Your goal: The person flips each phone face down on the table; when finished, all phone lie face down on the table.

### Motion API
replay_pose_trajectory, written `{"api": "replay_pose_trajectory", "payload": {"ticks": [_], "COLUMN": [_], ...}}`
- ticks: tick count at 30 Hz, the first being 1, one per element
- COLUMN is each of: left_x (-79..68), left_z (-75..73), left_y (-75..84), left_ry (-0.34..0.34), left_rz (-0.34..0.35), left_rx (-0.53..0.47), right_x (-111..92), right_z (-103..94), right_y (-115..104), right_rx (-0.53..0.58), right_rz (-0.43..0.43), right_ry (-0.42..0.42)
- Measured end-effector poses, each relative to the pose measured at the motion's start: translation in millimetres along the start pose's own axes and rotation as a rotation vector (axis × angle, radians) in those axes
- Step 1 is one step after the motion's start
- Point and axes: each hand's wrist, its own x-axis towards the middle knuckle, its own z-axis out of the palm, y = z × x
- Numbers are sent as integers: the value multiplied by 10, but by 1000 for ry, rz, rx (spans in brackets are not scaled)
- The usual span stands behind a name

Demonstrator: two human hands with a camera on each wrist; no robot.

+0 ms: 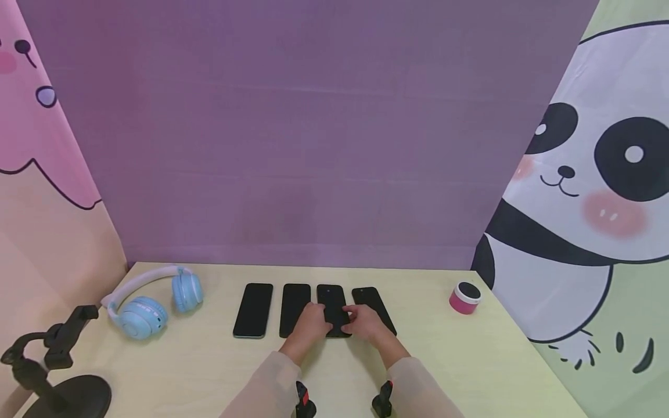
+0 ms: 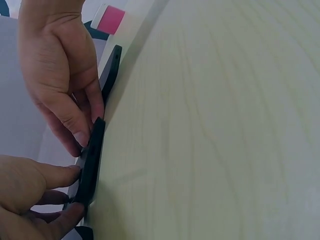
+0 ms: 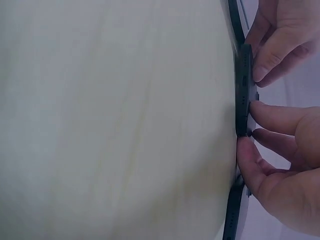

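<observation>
A black smartphone [image 1: 330, 295] lies on the table, third from the left in a row of similar phones. My left hand [image 1: 312, 323] grips it along its left edge, thumb over the near part of the screen. On the opposite edge, my right hand [image 1: 367, 324] holds it with thumb and fingers. In the left wrist view, the thumb sits on the top face of this phone [image 2: 91, 162] and a finger on its side. The right wrist view shows its end with the port [image 3: 243, 90], fingertips of both hands at its edges.
Two more phones lie to the left, a far-left one [image 1: 253, 310] and one [image 1: 294, 305] beside my left hand; a tilted phone [image 1: 372, 299] is at right. Blue headphones [image 1: 141, 316] and a black stand [image 1: 68, 400] are left, a pink jar [image 1: 464, 301] right.
</observation>
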Motion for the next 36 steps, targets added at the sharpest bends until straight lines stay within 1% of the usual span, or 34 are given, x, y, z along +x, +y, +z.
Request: {"api": "replay_pose_trajectory", "payload": {"ticks": [4, 10, 15, 19, 21, 23, 27, 30, 33, 36], "left_x": [2, 11, 9, -19, -46, -80, -149, -194, -237, -270], "left_z": [11, 49, 72, 58, 26, -30, -163, -245, -321, -379], "left_y": [2, 4, -6, -49, -92, -149, -290, -394, -456, -476], "left_ry": [5, -1, -11, 15, 48, 85, 142, 164, 169, 153], "left_rz": [15, 8, -28, -11, 17, 41, 72, 62, 26, 6], "left_rx": [28, 73, 57, 37, 32, 20, 12, 28, 44, 64], "right_x": [4, 25, 26, 11, 0, -6, -26, -49, -57, -64], "right_z": [3, 11, 22, 43, 66, 104, 213, 294, 370, 427], "right_y": [-3, -11, -43, -123, -185, -272, -449, -571, -658, -703], "right_rx": [-22, -69, -85, -95, -80, -53, -18, -24, -24, -20], "right_rz": [7, 23, 28, 17, 0, -35, -108, -141, -127, -118], "right_ry": [1, -6, -2, 49, 80, 103, 100, 77, 40, 11]}}
